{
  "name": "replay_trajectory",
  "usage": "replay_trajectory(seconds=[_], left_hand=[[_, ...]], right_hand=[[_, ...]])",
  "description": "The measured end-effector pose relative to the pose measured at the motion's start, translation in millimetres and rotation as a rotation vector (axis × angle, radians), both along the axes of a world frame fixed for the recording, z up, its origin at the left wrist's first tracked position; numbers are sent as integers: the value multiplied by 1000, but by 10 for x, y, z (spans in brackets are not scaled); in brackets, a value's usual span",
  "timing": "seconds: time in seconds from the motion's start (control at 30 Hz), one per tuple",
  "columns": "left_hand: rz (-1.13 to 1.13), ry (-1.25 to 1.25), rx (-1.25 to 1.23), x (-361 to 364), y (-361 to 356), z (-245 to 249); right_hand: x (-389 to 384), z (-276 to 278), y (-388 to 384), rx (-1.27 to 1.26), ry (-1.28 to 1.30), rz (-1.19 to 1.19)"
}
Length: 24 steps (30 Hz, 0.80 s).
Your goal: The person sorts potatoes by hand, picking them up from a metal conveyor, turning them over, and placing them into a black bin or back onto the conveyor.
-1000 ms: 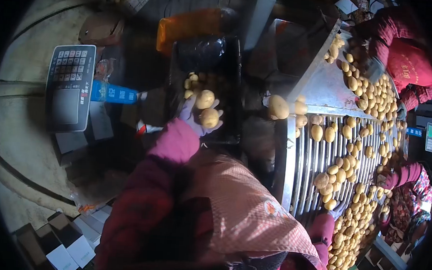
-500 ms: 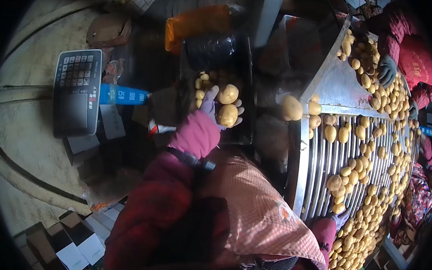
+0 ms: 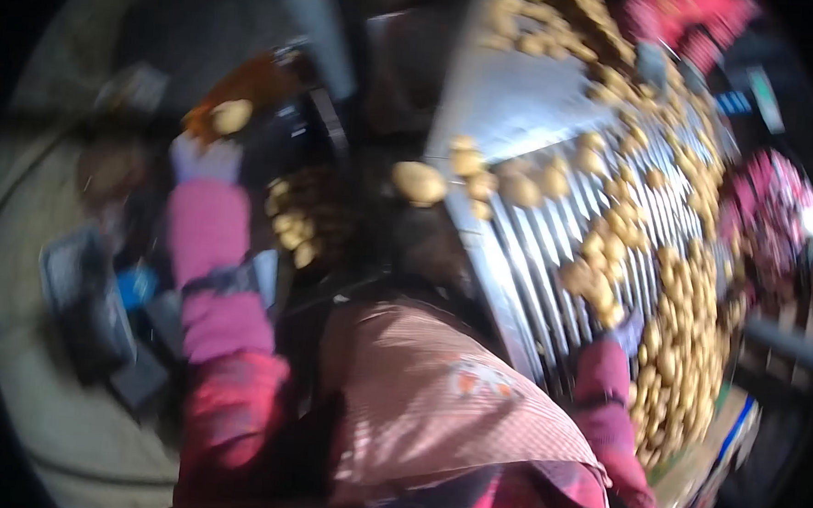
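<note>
My left hand, in a pale purple glove, is stretched far out at the left. A potato shows just beyond its fingers, in front of an orange bag; blur hides whether they touch. My right hand, also gloved, is low on the metal roller rack, beside a cluster of potatoes. Motion blurs its fingers, so its grip is unclear. Small potatoes lie in a dark container to the right of my left forearm. A large potato sits near the rack's left corner.
Many potatoes cover the rack's right side. A co-worker's gloved hand is among potatoes at the top right, and another person in patterned clothing is at the right. A scale stands at the left.
The view has turned and shifted. My left hand has moved left, away from the dark container to near the orange bag. One potato shows by it now, where two were in it before.
</note>
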State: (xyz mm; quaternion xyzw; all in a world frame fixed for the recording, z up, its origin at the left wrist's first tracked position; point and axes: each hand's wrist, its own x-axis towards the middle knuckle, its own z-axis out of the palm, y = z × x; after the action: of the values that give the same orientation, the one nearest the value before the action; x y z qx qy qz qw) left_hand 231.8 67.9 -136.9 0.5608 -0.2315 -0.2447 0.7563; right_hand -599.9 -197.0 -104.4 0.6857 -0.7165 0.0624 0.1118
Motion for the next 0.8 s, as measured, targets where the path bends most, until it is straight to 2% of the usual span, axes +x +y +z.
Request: replay_trajectory(seconds=[0.03, 0.07, 0.1, 0.13, 0.2, 0.23, 0.27, 0.33, 0.4, 0.43, 0.47, 0.5, 0.53, 0.57, 0.6, 0.67, 0.8], left_hand=[[89, 217, -2, 355, 91, -366], [23, 383, -87, -137, -154, 317], [244, 592, 137, -903, -686, 1297], [190, 586, 141, -1205, -939, 1481], [-235, 589, 27, -1619, -1215, 1676], [-580, 714, -125, -1825, -1450, 1673], [-929, 834, -273, -2064, -1701, 1632], [-774, 969, -5, -2796, -2001, 1606], [-1242, 1197, -198, -3367, -2193, 1383], [-1069, 899, 186, -3725, -2279, 1522], [-865, 581, 533, -4007, -2331, 1642], [-874, 573, 548, -4124, -2349, 1559], [-963, 457, 480, -4208, -2366, 1393], [-1046, 343, 410, -4278, -2379, 1260], [-1048, 337, 423, -4340, -2400, 1193], [-1108, 205, 366, -4446, -2475, 1111], [-1099, 130, 387, -4508, -2592, 751]], right_hand=[[40, 54, 48, 11, -2, -28], [64, 21, 64, -30, 15, -8], [175, 77, 119, -44, -13, -54], [305, 150, 126, -63, -48, -80], [376, 202, 132, -8, -116, -172], [361, 198, 116, 55, -122, -228], [327, 171, 119, 1, -144, -195], [106, 58, 41, -53, -451, 13], [48, -155, -74, 61, -1275, -173], [440, 266, 15, 78, -1237, -42], [685, 346, 80, 72, -1197, -5], [853, 377, 87, 86, -898, 172], [968, 416, 89, 20, -705, 261], [1090, 450, 91, 5, -725, 280], [1195, 490, 87, -9, -746, 300], [1319, 617, 23, 111, -692, 367], [1499, 705, -67, 257, -803, 442]])
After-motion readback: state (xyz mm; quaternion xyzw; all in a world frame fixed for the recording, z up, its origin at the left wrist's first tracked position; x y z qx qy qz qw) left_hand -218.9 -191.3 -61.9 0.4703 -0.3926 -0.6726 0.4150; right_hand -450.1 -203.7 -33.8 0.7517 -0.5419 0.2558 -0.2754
